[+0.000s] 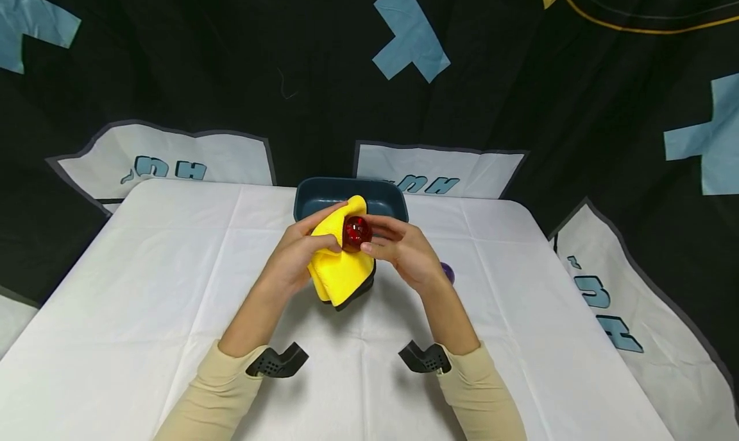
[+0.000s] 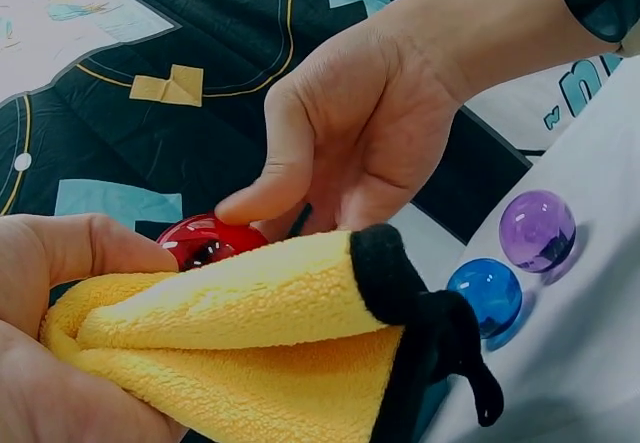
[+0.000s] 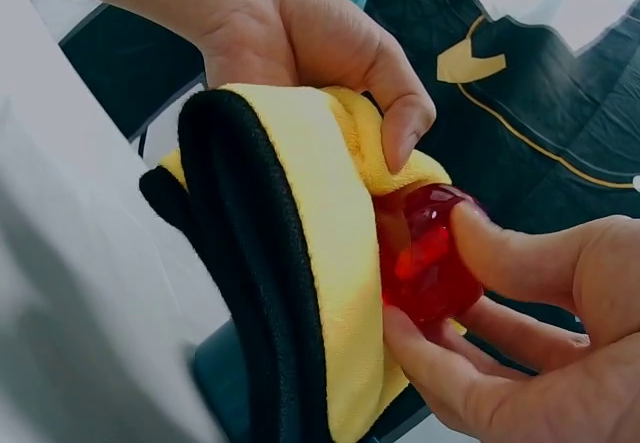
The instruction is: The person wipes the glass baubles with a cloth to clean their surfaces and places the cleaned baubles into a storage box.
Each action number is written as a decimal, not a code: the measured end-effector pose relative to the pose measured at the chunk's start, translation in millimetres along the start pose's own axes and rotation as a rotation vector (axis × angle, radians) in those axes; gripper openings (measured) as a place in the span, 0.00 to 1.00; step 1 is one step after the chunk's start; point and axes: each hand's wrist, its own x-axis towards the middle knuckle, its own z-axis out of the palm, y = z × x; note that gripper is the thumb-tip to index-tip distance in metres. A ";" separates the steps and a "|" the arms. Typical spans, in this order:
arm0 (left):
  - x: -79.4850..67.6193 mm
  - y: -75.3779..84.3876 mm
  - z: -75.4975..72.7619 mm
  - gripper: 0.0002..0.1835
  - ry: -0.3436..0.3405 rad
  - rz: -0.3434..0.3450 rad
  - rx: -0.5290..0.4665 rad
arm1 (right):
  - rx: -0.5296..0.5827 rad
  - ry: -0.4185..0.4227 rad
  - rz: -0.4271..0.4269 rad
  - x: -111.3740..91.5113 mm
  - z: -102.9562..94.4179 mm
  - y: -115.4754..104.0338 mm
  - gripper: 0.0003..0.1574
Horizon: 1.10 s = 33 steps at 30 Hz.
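My left hand (image 1: 293, 253) grips a yellow cloth (image 1: 340, 275) with a black edge, thumb on the near side, and the cloth hangs folded below the fingers. A shiny, see-through red ball (image 1: 357, 232) sits against the cloth, and my right hand (image 1: 407, 247) pinches it between thumb and fingers. In the right wrist view the cloth (image 3: 345, 293) touches the left side of the ball (image 3: 430, 253), covering part of it. Both hands are held above the table, just in front of a dark blue bin (image 1: 394, 197).
A purple ball (image 2: 537, 230) and a blue ball (image 2: 484, 296) lie on the white tablecloth (image 1: 173, 287); in the head view the right forearm partly hides the purple one. Behind the table hangs a black cloth (image 1: 231, 75) with light blue patches.
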 end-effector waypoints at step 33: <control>-3.1 4.7 -0.3 0.38 0.026 0.017 0.022 | -0.102 0.031 0.019 0.1 2.0 1.4 0.29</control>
